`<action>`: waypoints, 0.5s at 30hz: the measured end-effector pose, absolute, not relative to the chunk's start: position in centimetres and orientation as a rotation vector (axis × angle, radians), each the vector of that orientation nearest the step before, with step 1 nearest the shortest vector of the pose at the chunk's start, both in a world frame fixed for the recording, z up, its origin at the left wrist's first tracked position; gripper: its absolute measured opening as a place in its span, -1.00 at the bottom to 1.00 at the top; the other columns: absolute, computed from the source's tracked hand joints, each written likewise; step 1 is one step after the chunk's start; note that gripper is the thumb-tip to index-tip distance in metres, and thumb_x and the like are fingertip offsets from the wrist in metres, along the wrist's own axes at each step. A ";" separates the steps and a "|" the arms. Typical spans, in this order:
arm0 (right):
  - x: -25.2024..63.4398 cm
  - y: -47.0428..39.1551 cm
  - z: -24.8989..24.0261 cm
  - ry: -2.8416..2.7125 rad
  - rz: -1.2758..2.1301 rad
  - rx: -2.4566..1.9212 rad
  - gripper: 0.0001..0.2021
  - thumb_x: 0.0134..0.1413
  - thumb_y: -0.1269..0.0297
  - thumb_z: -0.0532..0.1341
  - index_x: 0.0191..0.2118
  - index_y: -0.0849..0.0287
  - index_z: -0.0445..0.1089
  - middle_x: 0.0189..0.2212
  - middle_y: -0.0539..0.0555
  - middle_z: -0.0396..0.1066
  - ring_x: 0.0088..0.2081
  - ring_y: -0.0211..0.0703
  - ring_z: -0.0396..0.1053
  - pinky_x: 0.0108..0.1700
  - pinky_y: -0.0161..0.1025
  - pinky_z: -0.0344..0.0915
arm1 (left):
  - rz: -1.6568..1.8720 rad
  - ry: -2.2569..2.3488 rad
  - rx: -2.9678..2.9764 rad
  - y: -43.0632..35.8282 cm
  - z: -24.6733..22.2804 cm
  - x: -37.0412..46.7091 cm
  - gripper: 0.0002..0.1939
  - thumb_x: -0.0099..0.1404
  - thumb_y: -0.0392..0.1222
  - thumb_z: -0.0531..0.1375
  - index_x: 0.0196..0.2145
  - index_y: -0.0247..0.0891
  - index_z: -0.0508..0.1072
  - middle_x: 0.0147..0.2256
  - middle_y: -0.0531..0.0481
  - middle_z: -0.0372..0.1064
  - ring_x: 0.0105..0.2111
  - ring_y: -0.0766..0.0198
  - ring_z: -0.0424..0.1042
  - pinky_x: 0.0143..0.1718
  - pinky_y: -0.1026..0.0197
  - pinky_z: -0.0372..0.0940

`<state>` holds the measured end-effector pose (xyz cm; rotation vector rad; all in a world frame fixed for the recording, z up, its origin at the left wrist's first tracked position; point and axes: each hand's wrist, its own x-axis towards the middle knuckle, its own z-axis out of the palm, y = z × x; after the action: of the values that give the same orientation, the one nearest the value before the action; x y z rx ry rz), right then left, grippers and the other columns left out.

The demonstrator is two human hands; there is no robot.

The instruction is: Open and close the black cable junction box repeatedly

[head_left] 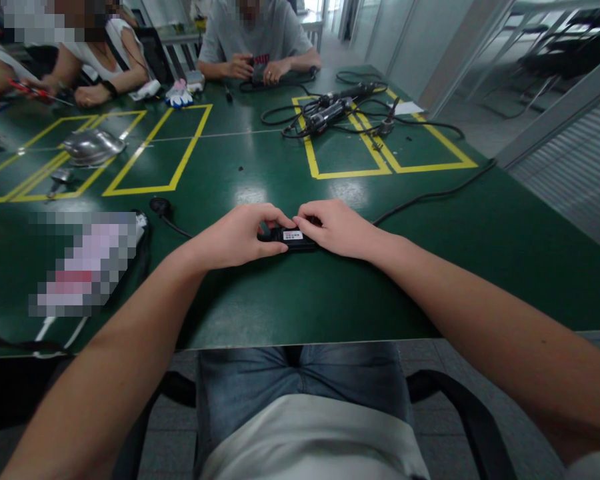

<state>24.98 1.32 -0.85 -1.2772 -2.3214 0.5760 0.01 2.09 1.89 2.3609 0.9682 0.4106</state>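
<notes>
A black power adapter [300,245] with a white label lies on the green table in front of me, long side toward me. My left hand [247,233] grips its left end, thumb along the near side and fingers over the far side. My right hand [335,227] is closed on its right end, fingertips close to those of the left. A black cable [425,196] runs from behind my right hand toward the table's right edge. On the left, a cord ending in a black plug [160,207] leads in behind my left wrist. Palms and fingers hide both ends of the adapter.
Electric screwdrivers [330,113] with tangled cables lie at the back right, across yellow tape outlines. A blurred-out flat object [87,263] with white cables is at left. Shiny metal parts [93,147] lie farther back. Co-workers [260,40] sit opposite, handling things.
</notes>
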 end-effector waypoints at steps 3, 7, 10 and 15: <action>24.9 1.3 -0.9 -2.371 0.506 -1.264 -0.66 0.51 0.14 0.13 -0.39 0.05 0.25 -0.38 0.07 0.42 -0.33 -0.08 0.27 -0.18 -0.09 0.07 | 0.414 0.962 2.390 2.0 1.8 0.1 -0.62 0.35 -0.08 0.45 0.10 -0.17 0.70 0.02 -0.08 0.69 0.00 0.06 0.64 0.12 0.05 0.49; 24.8 1.2 -0.8 -2.420 0.446 -1.269 -0.70 0.52 0.22 0.11 -0.36 0.05 0.23 -0.35 0.09 0.42 -0.31 -0.08 0.26 -0.18 -0.10 0.07 | 0.408 0.972 2.424 1.9 1.7 0.3 -0.62 0.35 -0.08 0.46 0.09 -0.17 0.68 0.01 -0.08 0.67 -0.03 0.05 0.63 0.15 -0.01 0.49; 24.7 1.2 -0.7 -2.441 0.421 -1.286 -0.72 0.53 0.25 0.10 -0.34 0.06 0.28 -0.32 0.11 0.45 -0.30 -0.06 0.28 -0.18 -0.11 0.07 | 0.411 0.985 2.421 1.8 1.8 0.4 -0.62 0.34 -0.08 0.46 0.08 -0.18 0.68 -0.01 -0.07 0.67 -0.06 0.05 0.63 0.15 -0.02 0.49; 24.6 1.2 -0.9 -2.439 0.418 -1.302 -0.71 0.54 0.25 0.09 -0.33 0.07 0.30 -0.29 0.12 0.49 -0.28 -0.06 0.30 -0.19 -0.12 0.09 | 0.414 0.997 2.391 1.8 1.9 0.5 -0.60 0.33 -0.07 0.46 0.09 -0.18 0.71 -0.02 -0.06 0.71 -0.09 0.06 0.64 0.16 -0.01 0.49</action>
<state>24.64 1.23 -0.85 -1.3025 -2.4392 0.4179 0.52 1.82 1.93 2.3908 0.9970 0.4144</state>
